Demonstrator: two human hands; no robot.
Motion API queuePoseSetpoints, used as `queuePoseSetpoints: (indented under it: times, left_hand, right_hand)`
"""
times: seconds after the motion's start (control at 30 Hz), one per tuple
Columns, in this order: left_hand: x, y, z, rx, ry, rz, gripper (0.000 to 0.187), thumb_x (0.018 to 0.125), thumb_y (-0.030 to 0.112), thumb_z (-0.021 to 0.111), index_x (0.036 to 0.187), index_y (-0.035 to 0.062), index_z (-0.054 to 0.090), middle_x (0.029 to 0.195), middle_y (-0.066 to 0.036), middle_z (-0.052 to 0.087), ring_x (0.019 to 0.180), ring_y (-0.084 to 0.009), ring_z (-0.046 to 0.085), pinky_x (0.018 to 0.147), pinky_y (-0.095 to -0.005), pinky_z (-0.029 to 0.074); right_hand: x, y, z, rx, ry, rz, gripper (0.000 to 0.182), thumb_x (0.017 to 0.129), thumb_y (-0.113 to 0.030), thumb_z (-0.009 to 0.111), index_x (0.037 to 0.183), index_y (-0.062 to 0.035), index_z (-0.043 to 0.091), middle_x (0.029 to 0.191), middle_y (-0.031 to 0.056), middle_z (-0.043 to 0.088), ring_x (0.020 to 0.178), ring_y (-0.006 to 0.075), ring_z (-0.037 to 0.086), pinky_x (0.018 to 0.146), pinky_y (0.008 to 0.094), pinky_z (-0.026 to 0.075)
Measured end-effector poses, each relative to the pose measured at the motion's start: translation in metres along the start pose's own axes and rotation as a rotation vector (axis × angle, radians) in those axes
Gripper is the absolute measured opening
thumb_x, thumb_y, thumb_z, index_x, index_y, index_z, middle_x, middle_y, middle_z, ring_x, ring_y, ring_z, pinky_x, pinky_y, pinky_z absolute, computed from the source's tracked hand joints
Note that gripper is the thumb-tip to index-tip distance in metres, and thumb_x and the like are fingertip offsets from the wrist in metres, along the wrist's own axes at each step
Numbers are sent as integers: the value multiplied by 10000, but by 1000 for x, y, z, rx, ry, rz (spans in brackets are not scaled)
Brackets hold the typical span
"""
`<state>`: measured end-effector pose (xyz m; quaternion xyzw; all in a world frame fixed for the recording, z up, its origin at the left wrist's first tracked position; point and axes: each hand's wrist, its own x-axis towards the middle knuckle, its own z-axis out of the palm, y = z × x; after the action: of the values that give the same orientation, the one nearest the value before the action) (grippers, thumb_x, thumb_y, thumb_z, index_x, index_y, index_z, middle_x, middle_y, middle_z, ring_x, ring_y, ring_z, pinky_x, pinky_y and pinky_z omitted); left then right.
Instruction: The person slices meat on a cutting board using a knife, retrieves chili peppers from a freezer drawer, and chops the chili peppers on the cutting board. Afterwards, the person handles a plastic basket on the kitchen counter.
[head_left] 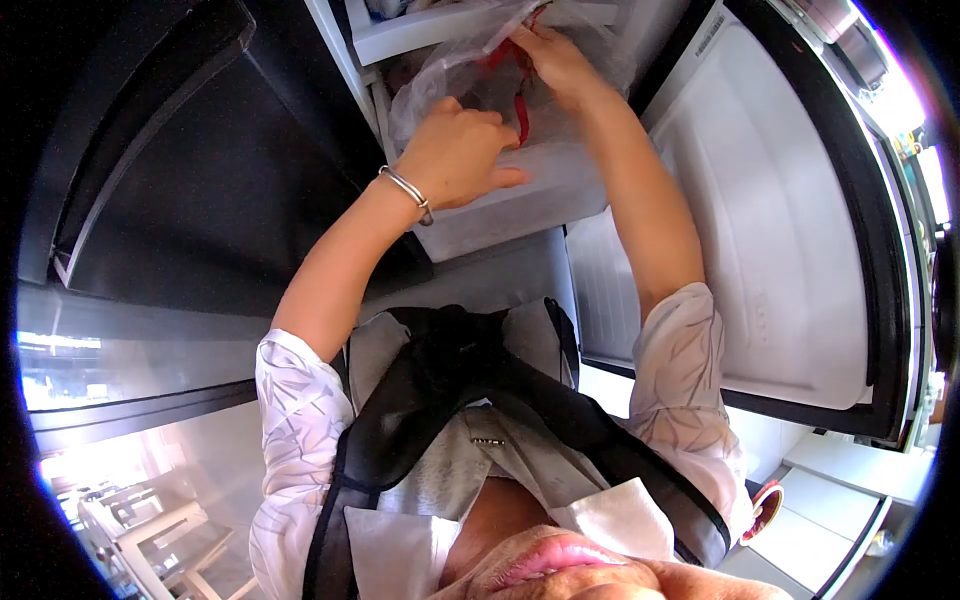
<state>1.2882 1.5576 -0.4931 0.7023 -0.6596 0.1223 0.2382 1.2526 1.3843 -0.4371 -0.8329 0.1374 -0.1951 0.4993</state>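
A clear plastic bag [425,85] with a red strip [521,118] lies in a white freezer drawer [500,215], its upper part bunched and raised. My right hand [565,70] is closed on the bag's edge near the top, by the red part. My left hand [458,150], with a silver bangle [407,193] at the wrist, is over the near left side of the bag. Its thumb sticks out to the right, apart from the bent fingers; nothing shows in its grasp. What lies inside the bag is hard to make out.
An open fridge door [770,220] with a white inner panel stands to the right. A dark door [220,170] is on the left. A white shelf or drawer front [430,38] sits above the bag. A white chair [175,530] is at the lower left.
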Motion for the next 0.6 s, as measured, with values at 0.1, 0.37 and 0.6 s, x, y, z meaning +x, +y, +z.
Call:
queuePoseSetpoints:
  times: [0.1,0.37,0.6]
  left_hand:
    - [-1,9,10,-15,18,47,197,847,281,606,890,96,660,868,-87,613,896,-260,590,870,-386,377]
    - [-14,5,9,-67,509,17,189,821,133,621,1007,102,614,826,-86,578,850,-276,558,863,-404,388]
    - [-11,-2,23,-130,396,-28,268,817,135,644,1077,82,607,1008,-128,647,957,-308,602,857,-404,439]
  right_hand:
    - [-2,9,-24,-581,-213,-182,419,945,-370,464,1095,5,579,945,162,670,893,280,624,828,348,451]
    - [-47,-12,-19,-185,-3,-79,356,948,-362,493,1022,-25,585,847,101,663,839,213,631,779,321,474]
    - [-34,15,-40,592,-2,113,261,967,-277,500,888,-32,541,748,48,578,756,210,603,749,335,498]
